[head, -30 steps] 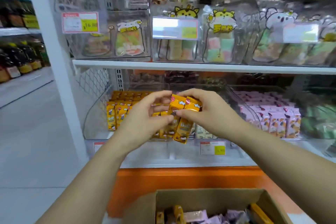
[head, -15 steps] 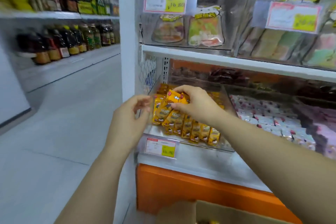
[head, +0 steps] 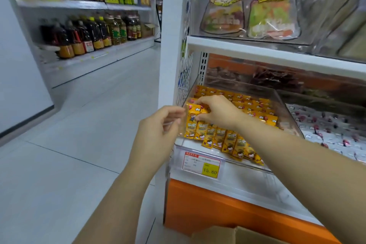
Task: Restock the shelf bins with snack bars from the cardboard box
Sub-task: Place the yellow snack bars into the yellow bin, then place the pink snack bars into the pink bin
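Grip, right hand (head: 219, 113): fingers are curled round the tops of the held bars (head: 192, 119), two yellow packs kept upright at the bin's front left corner.
Grip, left hand (head: 158, 130): fingers are loosely curled and nothing is seen held; the fingertips lie just beside the held bars, at their 9 o'clock.
Cardboard box (head: 227, 233): only a flap and corner are seen at 5 o'clock on the bottom edge; its contents are hidden.
Price tag (head: 202, 164): clipped to the bin's front, marked 15.80.
Clear bin (head: 285, 109): set on the lower shelf at 3 o'clock; it is filled with yellow snack bars (head: 237, 144) in overlapping rows.
Neighbouring bin (head: 326, 125): at the clear bin's 3 o'clock; pink and white packs are held in it.
Upper shelf bags (head: 223, 14): clear pouches of mixed sweets, seen at 1 o'clock.
Bottles (head: 89, 31): ranked on shelves across the aisle, at 10 o'clock.
Change: one second ago the bundle was pinched by both hands in front of the bin and bars were visible in the box; now the bundle is lowered into the bin, the left hand is off it, and the view is swung leftward.
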Motion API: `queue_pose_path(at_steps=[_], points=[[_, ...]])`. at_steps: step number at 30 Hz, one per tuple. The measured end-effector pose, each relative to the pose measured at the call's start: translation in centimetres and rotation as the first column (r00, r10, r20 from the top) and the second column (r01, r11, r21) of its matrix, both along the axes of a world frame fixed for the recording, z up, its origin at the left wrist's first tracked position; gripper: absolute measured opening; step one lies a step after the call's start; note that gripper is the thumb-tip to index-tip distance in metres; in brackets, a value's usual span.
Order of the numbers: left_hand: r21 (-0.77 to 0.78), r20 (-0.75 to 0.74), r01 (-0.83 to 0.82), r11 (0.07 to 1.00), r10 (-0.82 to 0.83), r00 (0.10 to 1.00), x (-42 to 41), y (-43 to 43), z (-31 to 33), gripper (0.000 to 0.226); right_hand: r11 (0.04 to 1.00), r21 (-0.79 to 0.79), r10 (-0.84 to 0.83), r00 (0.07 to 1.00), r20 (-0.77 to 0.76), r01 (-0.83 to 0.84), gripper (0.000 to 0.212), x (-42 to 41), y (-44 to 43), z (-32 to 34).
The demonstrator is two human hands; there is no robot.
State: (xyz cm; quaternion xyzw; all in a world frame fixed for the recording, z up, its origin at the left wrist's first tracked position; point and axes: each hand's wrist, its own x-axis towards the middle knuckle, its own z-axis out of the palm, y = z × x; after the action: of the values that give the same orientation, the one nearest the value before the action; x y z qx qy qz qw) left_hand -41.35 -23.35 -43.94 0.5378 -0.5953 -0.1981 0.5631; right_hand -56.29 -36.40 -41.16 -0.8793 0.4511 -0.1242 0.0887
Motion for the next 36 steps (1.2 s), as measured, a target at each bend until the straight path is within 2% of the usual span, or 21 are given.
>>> queue_pose_path(at_steps=[2,5,10,15,18,21,25,28,32,36], points=[[-0.008,-0.028,-0.009,1.000,0.009,1.000,0.1,0.0,0.0,0.036,0.999,-0.031,-0.025,0.998,-0.051,0.023,0.053,0.2,-0.1,-0.9],[-0.012,-0.047,-0.041,0.999,0.040,0.998,0.2,0.1,-0.1,0.030,0.981,-0.191,-0.064,0.990,-0.128,0.039,0.054,0.2,-0.5,-2.1],[0.004,-0.044,-0.042,0.999,0.042,0.998,0.0,0.2,0.0,0.023,0.960,-0.269,-0.115,0.986,-0.117,0.080,0.064,-0.1,-0.5,-2.5],[0.015,0.024,-0.059,0.998,0.059,0.998,-0.6,1.1,0.1,0.024,0.953,-0.286,-0.098,0.995,0.012,0.098,0.071,-1.7,2.0,-0.9],[-0.033,0.060,-0.073,0.997,0.075,0.995,-2.2,2.7,0.0,0.026,0.955,-0.281,-0.065,0.991,0.120,0.096,0.057,-3.8,5.5,-0.3],[-0.041,0.081,-0.020,0.999,0.023,0.996,-4.7,4.4,-0.7,0.029,0.949,-0.306,-0.010,0.973,0.229,0.081,0.038,-7.0,10.1,-0.8],[0.038,0.099,0.077,0.996,-0.081,0.992,-9.0,6.6,-2.9,0.031,0.957,-0.270,-0.009,0.942,0.335,0.105,0.026,-12.3,16.1,-3.0],[0.154,0.097,0.150,0.977,-0.166,0.981,-12.2,8.3,-5.9,0.029,0.964,-0.186,-0.103,0.913,0.396,0.189,0.022,-16.8,20.0,-5.7],[0.323,0.145,0.215,0.922,-0.273,0.951,-16.1,9.7,-10.1,0.028,0.945,-0.025,-0.293,0.876,0.382,0.327,0.026,-22.4,23.7,-9.9],[0.460,0.236,0.204,0.864,-0.340,0.910,-18.7,9.7,-14.2,0.034,0.899,0.076,-0.430,0.832,0.350,0.432,0.031,-26.4,25.7,-14.5]])
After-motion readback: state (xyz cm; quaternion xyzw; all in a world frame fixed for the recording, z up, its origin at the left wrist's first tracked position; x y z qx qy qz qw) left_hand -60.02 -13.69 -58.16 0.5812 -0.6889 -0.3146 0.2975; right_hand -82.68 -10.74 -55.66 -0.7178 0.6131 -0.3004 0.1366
